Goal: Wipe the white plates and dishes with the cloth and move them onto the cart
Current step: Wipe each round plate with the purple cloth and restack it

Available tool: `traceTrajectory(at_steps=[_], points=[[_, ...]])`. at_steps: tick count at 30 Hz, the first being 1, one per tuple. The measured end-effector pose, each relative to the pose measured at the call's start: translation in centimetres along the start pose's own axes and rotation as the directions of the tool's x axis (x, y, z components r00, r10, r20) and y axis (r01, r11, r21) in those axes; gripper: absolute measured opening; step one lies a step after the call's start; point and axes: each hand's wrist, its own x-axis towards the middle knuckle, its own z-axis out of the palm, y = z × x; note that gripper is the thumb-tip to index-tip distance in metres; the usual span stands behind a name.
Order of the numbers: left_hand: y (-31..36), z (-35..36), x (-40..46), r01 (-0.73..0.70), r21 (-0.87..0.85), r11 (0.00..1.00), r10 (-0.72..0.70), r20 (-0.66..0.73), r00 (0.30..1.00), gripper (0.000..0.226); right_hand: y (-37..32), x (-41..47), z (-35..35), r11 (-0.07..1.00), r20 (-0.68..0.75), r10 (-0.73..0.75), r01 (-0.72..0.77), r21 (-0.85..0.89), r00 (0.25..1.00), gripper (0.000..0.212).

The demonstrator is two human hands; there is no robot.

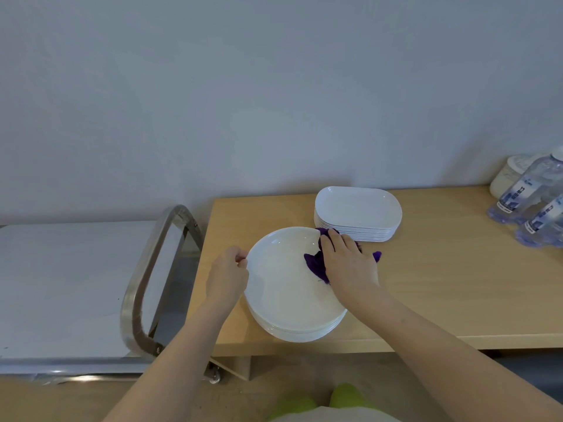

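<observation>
Soft, even, cool light is filling the scene, with the wall (274,86) reading flat grey-blue. Small glints are showing on the top plate (283,284) toward 12 o'clock, and a brighter glare is running along the cart (76,284) edge at 7 o'clock. Faint shadows are lying under the plate stack and the dishes (358,213). The wide lens is bending the table (441,284) edges. The bottles (530,199) at 3 o'clock are looking smeared and soft.
</observation>
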Motion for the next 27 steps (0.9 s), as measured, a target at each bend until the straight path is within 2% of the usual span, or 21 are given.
traceTrajectory(at_steps=[7,16,23,27], points=[[0.0,0.0,0.1,0.018,-0.021,1.000,-0.018,0.006,1.000,0.018,-0.3,0.9,-0.6,1.000,-0.009,0.029,-0.029,-0.002,1.000,0.044],[0.3,0.0,0.2,0.038,-0.017,0.999,-0.038,0.002,0.999,0.017,-3.3,4.5,0.0,0.998,-0.061,-0.061,0.060,-0.012,0.996,0.043],[0.6,-0.2,0.1,0.047,0.031,0.998,-0.047,0.008,0.999,0.017,-5.6,6.1,0.4,0.980,-0.104,-0.192,0.197,0.037,0.976,0.041],[0.6,-0.2,-0.1,0.053,0.053,0.997,-0.053,0.012,0.999,0.018,-4.3,6.2,0.3,0.981,-0.105,-0.174,0.182,0.074,0.979,0.038]])
